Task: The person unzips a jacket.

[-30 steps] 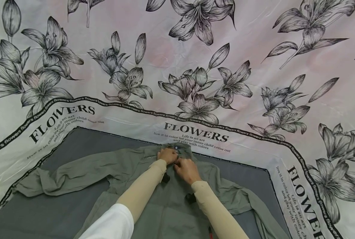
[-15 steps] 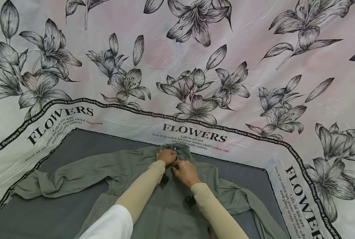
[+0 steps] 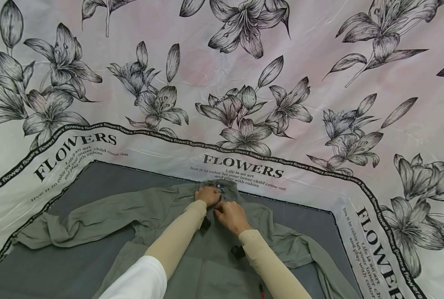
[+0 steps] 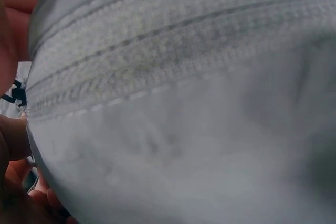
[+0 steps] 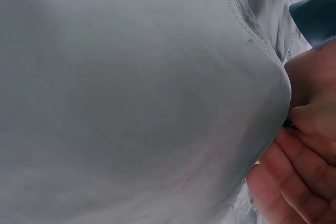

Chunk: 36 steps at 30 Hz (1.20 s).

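Observation:
A grey-green zip jacket (image 3: 196, 261) lies front side up with its sleeves spread. Just below its collar (image 3: 227, 189), my left hand (image 3: 207, 195) grips the upper front edge. Close beside it, slightly lower and to the right, my right hand (image 3: 233, 216) pinches at the front closure with curled fingers. The left wrist view shows the zipper strip (image 4: 136, 61) running along the bulging fabric from the left fingers. In the right wrist view, a small dark piece (image 5: 287, 123) shows between my right fingers, probably the zip pull; most of it is hidden.
Beneath the jacket is a dark grey surface (image 3: 106, 182) with a black edge line. Around it runs a pale floral cloth (image 3: 162, 155) printed with "FLOWERS". A small red item (image 3: 262, 291) lies on the jacket near my right forearm.
The head view has shifted slightly. My right hand has slid a little down the jacket's front, away from the left hand, which stays at the collar.

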Tool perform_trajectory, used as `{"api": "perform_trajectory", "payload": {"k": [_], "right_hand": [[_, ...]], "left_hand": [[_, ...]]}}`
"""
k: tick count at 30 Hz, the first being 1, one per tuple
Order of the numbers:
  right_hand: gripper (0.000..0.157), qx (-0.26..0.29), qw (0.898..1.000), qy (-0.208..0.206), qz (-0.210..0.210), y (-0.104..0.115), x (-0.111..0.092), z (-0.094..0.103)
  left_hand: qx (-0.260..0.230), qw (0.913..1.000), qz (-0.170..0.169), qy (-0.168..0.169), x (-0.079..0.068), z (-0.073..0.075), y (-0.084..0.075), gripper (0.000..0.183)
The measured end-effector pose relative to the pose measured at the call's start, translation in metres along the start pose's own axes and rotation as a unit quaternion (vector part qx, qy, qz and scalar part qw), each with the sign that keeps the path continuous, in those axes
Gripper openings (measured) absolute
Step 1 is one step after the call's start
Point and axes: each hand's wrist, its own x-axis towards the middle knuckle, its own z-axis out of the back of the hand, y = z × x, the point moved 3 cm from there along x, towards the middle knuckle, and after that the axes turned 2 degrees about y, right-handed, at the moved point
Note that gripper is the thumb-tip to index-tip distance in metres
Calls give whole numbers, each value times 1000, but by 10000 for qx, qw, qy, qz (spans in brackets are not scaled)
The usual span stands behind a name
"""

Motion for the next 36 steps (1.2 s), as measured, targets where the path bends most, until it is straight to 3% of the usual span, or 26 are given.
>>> {"api": "perform_trajectory", "payload": {"k": [9, 36], "right_hand": [[11, 21, 10000, -28, -15, 3, -2, 0], [10, 82, 9998, 75, 180, 11, -15, 3]], "left_hand": [[19, 10000, -85, -27, -7, 4, -2, 28], [-37, 9999, -87, -77, 0, -2, 2, 29]]}}
